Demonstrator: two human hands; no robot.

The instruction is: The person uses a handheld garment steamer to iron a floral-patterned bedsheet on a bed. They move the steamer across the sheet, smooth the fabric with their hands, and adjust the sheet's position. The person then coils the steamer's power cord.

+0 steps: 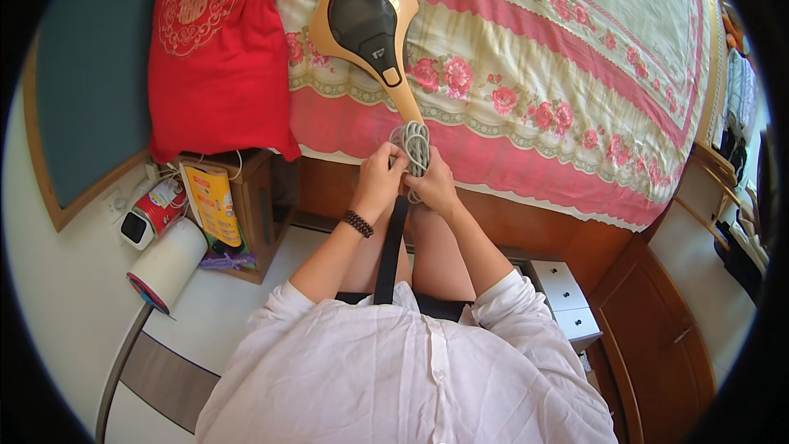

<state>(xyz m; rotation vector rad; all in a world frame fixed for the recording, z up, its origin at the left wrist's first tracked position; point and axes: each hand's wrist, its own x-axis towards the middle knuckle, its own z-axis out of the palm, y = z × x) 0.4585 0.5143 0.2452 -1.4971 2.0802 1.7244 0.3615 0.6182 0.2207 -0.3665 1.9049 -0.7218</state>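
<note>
On the bed lies a handheld massager (400,103) with a tan body, a dark oval panel and a long handle pointing toward me. Its grey power cord (413,141) is gathered in a bundle of loops by the handle's end, at the bed's near edge. My left hand (380,174), a beaded bracelet on its wrist, pinches the bundle from the left. From the right, the fingers of my right hand (433,181) close around the lower loops. The fingertips partly hide the cord between the two hands.
A red pillow (222,107) lies left of the massager on the floral bedspread (526,74). Below it stands a wooden nightstand (256,205), with a white cylinder (171,259) beside it. At the right are a white drawer unit (567,300) and a wooden cabinet door (649,329).
</note>
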